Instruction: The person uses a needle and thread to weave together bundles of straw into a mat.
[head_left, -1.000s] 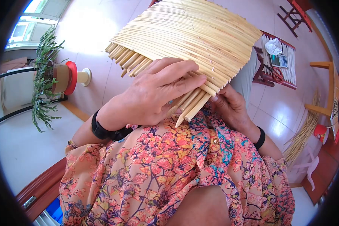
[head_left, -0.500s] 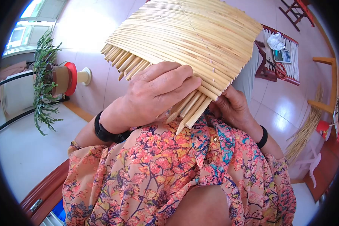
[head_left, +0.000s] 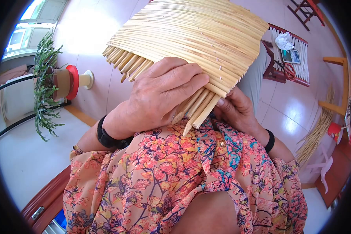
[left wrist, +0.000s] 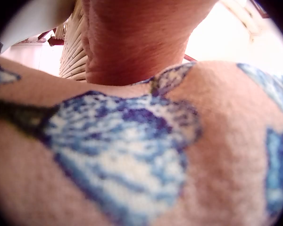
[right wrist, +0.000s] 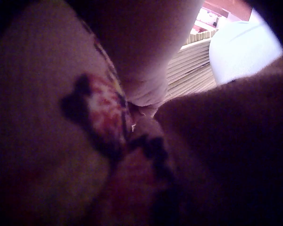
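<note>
Head view gives me my best look: the stick mat (head_left: 191,39) spreads forward from both hands, its near edge running beneath the left and ending in a corner at the right. I see the left hand (head_left: 163,93) gripping that near edge, fingers bent over the outermost sticks, thumb out of my sight. The right hand (head_left: 240,109) sits at the near right corner, partly under the mat, its thumb just below the edge; I cannot tell whether it pinches the mat or something hidden. The two hands are apart, with the pale ends of several sticks (head_left: 201,109) jutting out between them, toward the floral blouse (head_left: 156,171). Well to the right of the mat I have a low stool (head_left: 303,72) bearing a crumpled white tissue (head_left: 284,41), a phone (head_left: 291,56) and red-handled scissors (head_left: 288,73). From the left wrist, patterned cloth fills most of my picture, with a strip of mat behind; the right wrist view is mostly dark, the mat's slats showing at upper right.
</note>
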Demonstrator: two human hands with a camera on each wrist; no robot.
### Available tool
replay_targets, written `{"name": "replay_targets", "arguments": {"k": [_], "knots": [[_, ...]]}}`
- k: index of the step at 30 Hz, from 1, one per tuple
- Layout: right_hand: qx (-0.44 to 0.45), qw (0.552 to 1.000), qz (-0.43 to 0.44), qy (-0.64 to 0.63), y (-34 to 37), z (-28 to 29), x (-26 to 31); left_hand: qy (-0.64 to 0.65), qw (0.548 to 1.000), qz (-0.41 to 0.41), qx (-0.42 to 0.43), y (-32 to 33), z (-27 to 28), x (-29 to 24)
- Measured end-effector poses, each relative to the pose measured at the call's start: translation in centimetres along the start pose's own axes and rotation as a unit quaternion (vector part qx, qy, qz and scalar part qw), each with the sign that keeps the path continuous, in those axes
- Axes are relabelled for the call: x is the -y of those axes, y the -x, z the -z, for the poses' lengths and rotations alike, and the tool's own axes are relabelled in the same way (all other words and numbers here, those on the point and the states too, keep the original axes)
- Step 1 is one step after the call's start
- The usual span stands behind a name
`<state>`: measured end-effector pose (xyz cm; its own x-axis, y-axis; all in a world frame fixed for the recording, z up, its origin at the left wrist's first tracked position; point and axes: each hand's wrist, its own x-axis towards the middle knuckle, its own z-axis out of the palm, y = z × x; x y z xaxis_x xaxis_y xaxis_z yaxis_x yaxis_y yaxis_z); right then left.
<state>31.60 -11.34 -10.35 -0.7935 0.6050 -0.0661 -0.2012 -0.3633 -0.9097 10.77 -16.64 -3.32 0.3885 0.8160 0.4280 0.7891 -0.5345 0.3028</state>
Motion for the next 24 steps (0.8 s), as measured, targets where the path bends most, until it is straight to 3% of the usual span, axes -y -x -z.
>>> {"name": "replay_targets", "arguments": {"k": [24], "knots": [[-0.028, 1.000, 0.010, -0.005, -0.1, -0.2, 0.3, 0.016, 1.000, 0.009, -0.010, -0.1, 0.0, -0.3]]}}
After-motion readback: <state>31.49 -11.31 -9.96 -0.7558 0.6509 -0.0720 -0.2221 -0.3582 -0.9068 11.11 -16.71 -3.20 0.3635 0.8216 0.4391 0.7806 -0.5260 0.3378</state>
